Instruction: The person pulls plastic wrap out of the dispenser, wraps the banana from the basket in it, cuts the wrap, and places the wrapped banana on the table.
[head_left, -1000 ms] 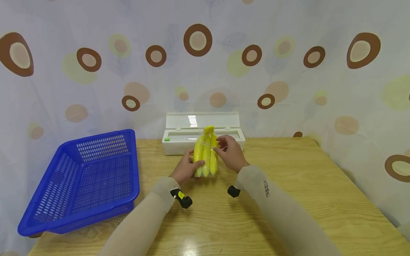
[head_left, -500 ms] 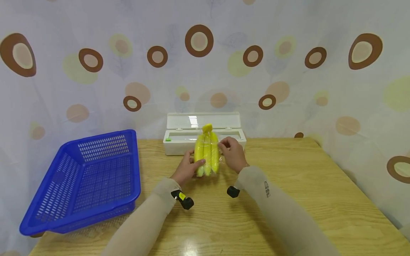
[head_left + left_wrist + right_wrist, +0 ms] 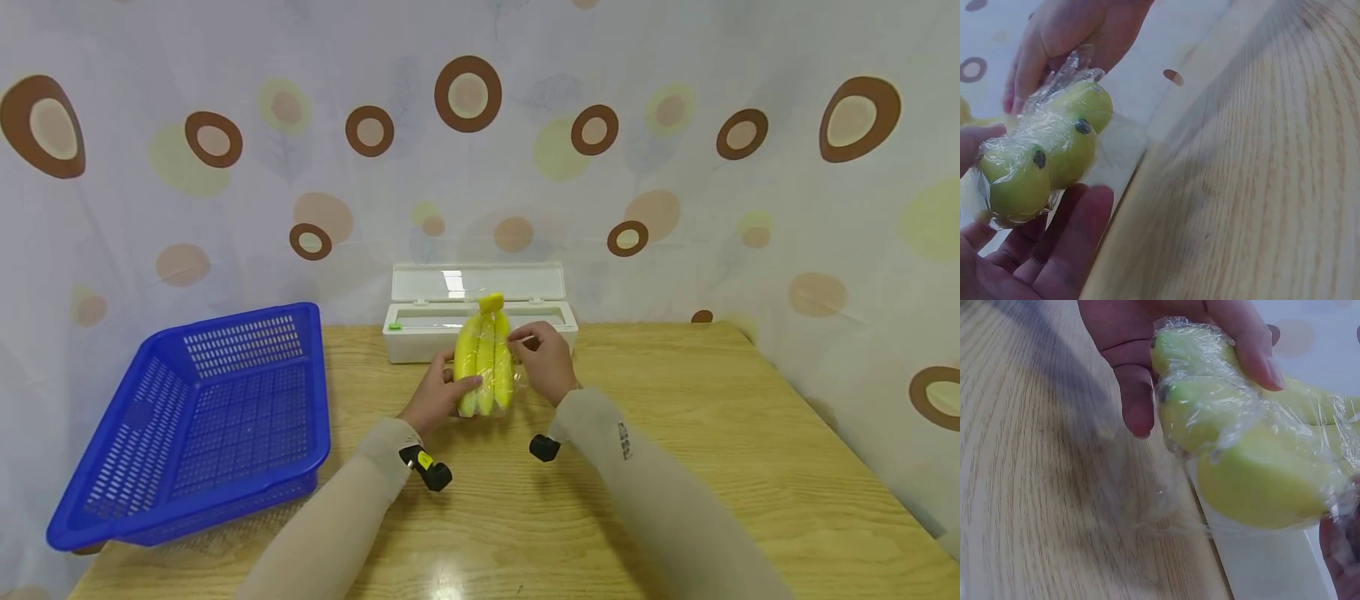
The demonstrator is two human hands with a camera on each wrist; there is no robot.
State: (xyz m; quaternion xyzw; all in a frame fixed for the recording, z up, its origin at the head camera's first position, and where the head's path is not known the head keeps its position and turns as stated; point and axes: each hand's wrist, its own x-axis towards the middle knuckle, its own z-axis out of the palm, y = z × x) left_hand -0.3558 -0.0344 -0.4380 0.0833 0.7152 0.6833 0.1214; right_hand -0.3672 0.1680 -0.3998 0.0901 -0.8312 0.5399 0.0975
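Note:
A bunch of yellow bananas (image 3: 484,367) is held up over the table, stem away from me, with clear plastic wrap (image 3: 1194,412) around it. My left hand (image 3: 435,393) grips the bunch from the left, thumb on top and fingers underneath. On the other side my right hand (image 3: 547,364) pinches the wrap's edge between thumb and index finger. Seen from the left wrist, the banana tips (image 3: 1066,150) are covered by crinkled film, and a thin loose flap sticks out beside them. Behind the bunch stands a white wrap dispenser box (image 3: 420,344) with its lid raised.
A blue plastic basket (image 3: 321,400) stands at the left on the wooden table (image 3: 675,467). A small green slider (image 3: 394,326) sits at the left end of the dispenser. A patterned curtain (image 3: 517,183) hangs directly behind the table.
The right hand has shifted slightly along the right side of the bananas while pulling at the wrap. The bunch has tilted a little; the left hand keeps its grip.

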